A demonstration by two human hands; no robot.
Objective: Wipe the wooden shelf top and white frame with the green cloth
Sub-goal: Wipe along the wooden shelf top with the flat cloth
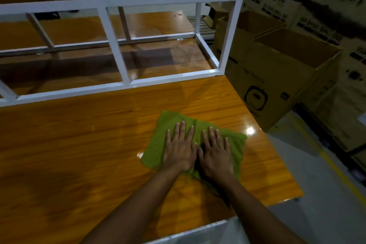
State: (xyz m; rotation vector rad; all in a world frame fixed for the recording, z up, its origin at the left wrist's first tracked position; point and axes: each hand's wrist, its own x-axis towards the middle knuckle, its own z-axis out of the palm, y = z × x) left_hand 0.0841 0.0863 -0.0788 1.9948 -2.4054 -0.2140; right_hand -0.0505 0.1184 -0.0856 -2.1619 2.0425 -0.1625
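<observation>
Head view:
Left hand (179, 148): fingers spread, pressed flat on green cloth (158, 144).
Right hand (215, 152): spread flat beside it, thumbs near.
Cloth: on wooden shelf top (89, 144), toward its right end.
White frame (111, 39): behind.
Cardboard boxes (277, 77): right.

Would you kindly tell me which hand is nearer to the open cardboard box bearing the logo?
Right. The right hand lies flat on the green cloth, on the side toward the cardboard box; the left hand lies beside it, farther off.

Open cardboard boxes (277, 69) right of shelf; stacked cartons (320, 2) behind; grey floor (316, 214).
</observation>
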